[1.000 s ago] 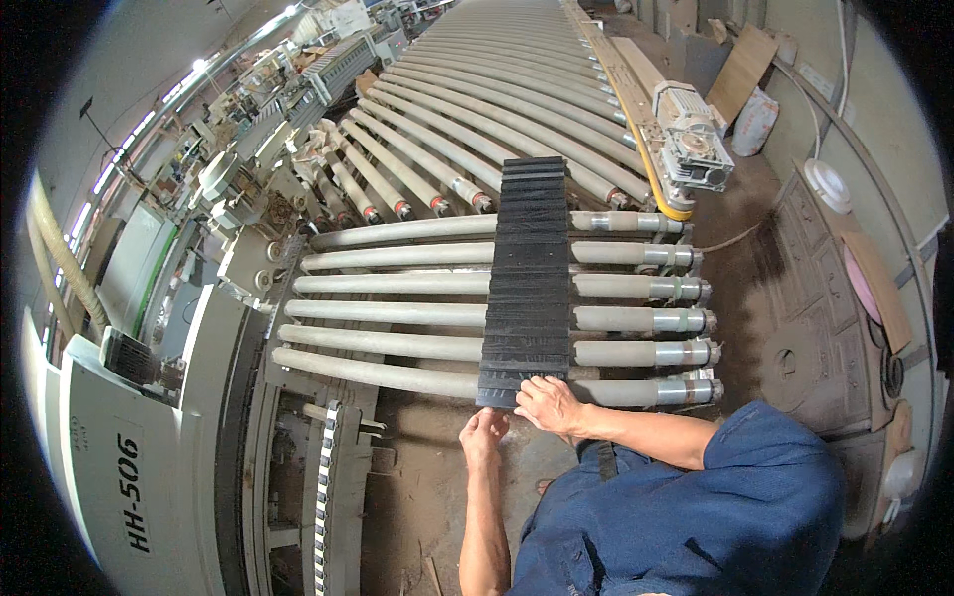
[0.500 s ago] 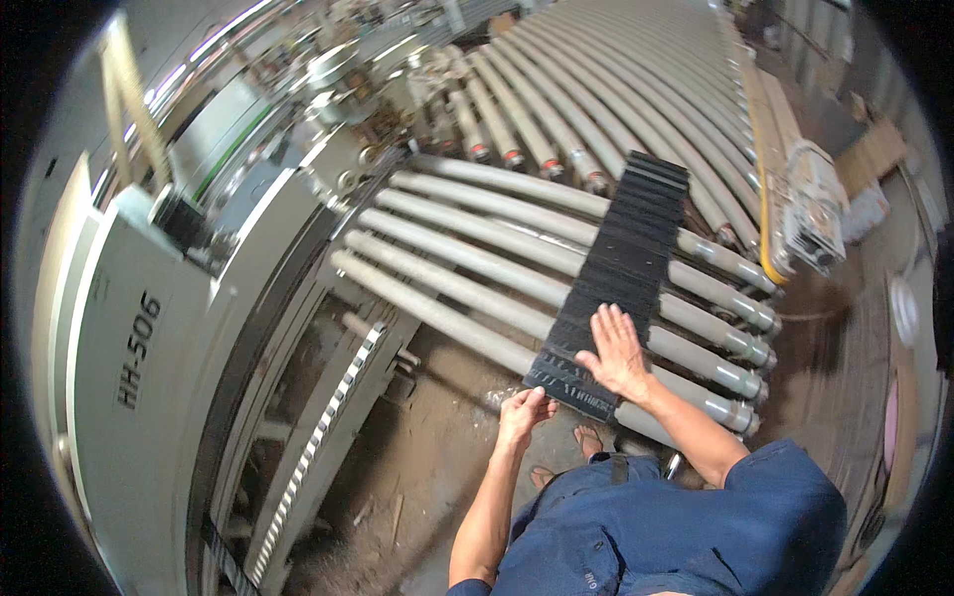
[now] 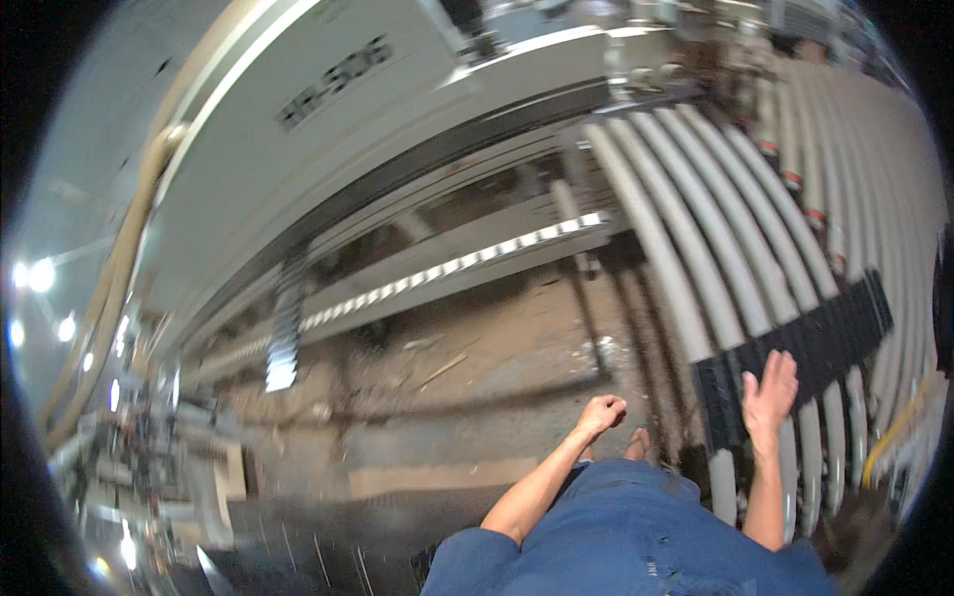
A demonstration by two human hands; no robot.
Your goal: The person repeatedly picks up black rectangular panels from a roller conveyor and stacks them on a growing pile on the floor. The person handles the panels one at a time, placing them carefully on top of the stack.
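Note:
A long black ribbed strip [image 3: 837,320] lies across the pale rollers [image 3: 686,233] on the right. My right hand [image 3: 772,392] is over the strip's near part, open, its fingers stretched out and close together. Whether the palm presses on the strip or hovers just above it, I cannot tell. My left hand [image 3: 602,413] is apart from the strip, to its left, above the floor. Its fingers are curled closed, and nothing shows in them.
A large grey-green machine [image 3: 248,149] runs along the far left side. Below it is a rail with white teeth [image 3: 447,268], and a dark strip [image 3: 285,333] hangs from its edge. Debris lies on the dusty floor [image 3: 467,372]. A yellow bar [image 3: 899,427] stands at right.
My view has swung left, so the strip and rollers now appear farther right. My left hand has come away from the strip's near end; my right hand stays over the strip.

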